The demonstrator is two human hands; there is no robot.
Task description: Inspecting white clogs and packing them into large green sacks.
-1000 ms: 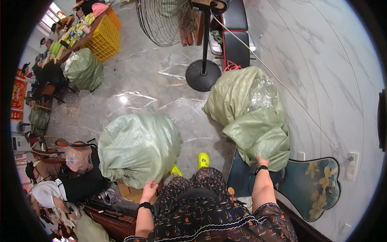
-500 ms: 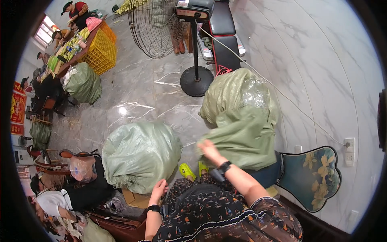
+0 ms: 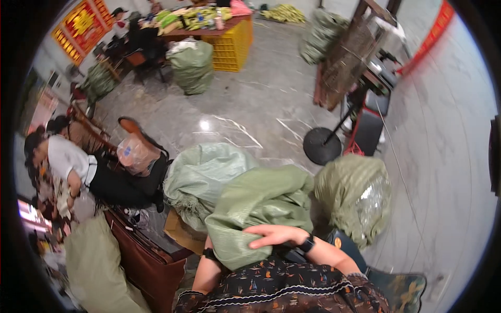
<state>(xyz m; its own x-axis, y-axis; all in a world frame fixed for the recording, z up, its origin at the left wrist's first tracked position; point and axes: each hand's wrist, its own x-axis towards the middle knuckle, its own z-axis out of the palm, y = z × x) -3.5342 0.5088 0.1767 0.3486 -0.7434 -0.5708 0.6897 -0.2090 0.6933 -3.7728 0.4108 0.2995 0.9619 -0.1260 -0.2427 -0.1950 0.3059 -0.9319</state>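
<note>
A green woven sack (image 3: 266, 195) is bunched up right in front of my body, and it overlaps the pale green sack behind it. My right hand (image 3: 276, 236) lies across the near side of the green sack, its fingers stretched out and pointing left. The left forearm reaches up to the sack's left underside, where my left hand is hidden by the fabric. Full and rounded, the pale green sack (image 3: 211, 161) rests on the floor just beyond. To the right stands another bulging green sack (image 3: 342, 190) with clear plastic showing at its side.
A fan's round base (image 3: 322, 146) and a padded bench (image 3: 368, 130) stand beyond the right sack. At left are a person in a white top (image 3: 65, 156), a brown case (image 3: 146, 266) and a chair with a plastic bag (image 3: 136, 155). Yellow crates (image 3: 225, 53) sit farther off.
The green sack has come off the right-hand sack and moved left, to the front of my body. My right hand moved with it; my left hand went behind it. The view has turned left.
</note>
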